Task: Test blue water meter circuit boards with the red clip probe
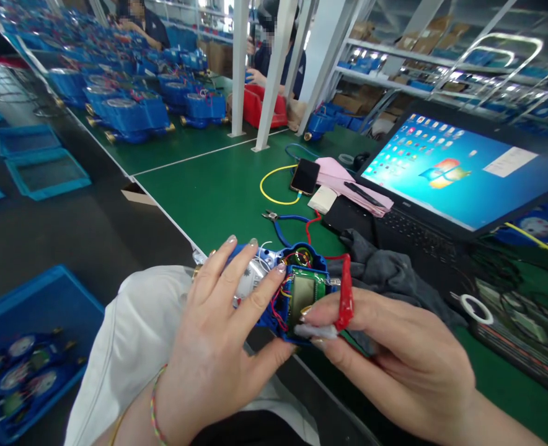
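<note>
1. Over the near edge of the worktop [218,186], I am viewing from afar a blue meter [287,291], its long axis running left to right between the two hands.
2. My left hand [220,334] is covering the meter's left end, fingers spreading apart and clamping it between far rim and near edge.
3. My right hand [408,347] is pinching a pale wad [318,330] at the right end, fingertips closing together on it.
4. I am minding one relation: the display [302,294] is lying just beyond and left of the right fingertips, which are sitting nearer to it.
5. A red sleeved piece [346,294] is overlapping the right fingers; I am not making out whether they are gripping it.
6. Beyond the meter, blue-handled cutters [297,217] are resting.
</note>
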Available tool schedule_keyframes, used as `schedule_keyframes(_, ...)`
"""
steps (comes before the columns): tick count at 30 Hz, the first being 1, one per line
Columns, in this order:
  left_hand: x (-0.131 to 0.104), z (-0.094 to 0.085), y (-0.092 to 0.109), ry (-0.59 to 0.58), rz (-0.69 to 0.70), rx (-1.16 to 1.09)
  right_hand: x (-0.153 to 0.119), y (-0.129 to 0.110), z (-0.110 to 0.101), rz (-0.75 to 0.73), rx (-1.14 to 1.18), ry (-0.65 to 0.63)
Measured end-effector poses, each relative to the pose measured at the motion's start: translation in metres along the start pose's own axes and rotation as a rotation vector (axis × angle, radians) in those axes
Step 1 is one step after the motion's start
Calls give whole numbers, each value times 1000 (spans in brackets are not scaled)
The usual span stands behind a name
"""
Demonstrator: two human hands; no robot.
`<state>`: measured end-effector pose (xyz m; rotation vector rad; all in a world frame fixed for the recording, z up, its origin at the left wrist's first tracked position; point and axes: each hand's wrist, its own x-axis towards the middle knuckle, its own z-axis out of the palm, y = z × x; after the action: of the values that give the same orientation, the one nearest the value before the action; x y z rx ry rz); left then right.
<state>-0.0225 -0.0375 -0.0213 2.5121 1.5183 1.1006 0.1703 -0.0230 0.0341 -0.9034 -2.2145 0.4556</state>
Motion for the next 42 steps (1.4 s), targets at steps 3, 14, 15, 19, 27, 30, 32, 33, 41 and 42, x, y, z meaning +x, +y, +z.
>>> schedule_keyframes(3, 1, 1, -1, -8, -15, -12, 2, 1, -1, 1, 6, -27)
schedule_keyframes(14, 2, 0, 0, 7, -16, -29, 1, 3, -2, -25, -36, -74)
schedule_keyframes(15, 3, 0, 0, 5, -16, -30, 2, 4, -2, -30, -37, -78)
schedule_keyframes(19, 4, 0, 0, 10, -16, -34, 4, 3, -1, -41, -43, -72)
schedule_keyframes(27, 6, -1, 4, 40, -23, -46, 5, 5, 1, -96, -17, -57)
schedule_keyframes(30, 6, 2, 3, 48, -11, -30, 3, 10, 3, -102, -21, -53)
schedule_keyframes(32, 8, 6, 1, 49, 3, -13, 1, 14, 5, -111, -36, -52)
schedule_keyframes(33, 8, 7, 0, 51, 10, 0, 0, 16, 7, -117, -48, -45)
schedule_keyframes(41, 16, 14, -10, 116, 70, 75, 2, 25, 12, -114, -8, -23)
schedule_keyframes(42, 17, 14, -11, 118, 80, 90, 3, 26, 12, -110, 1, -20)
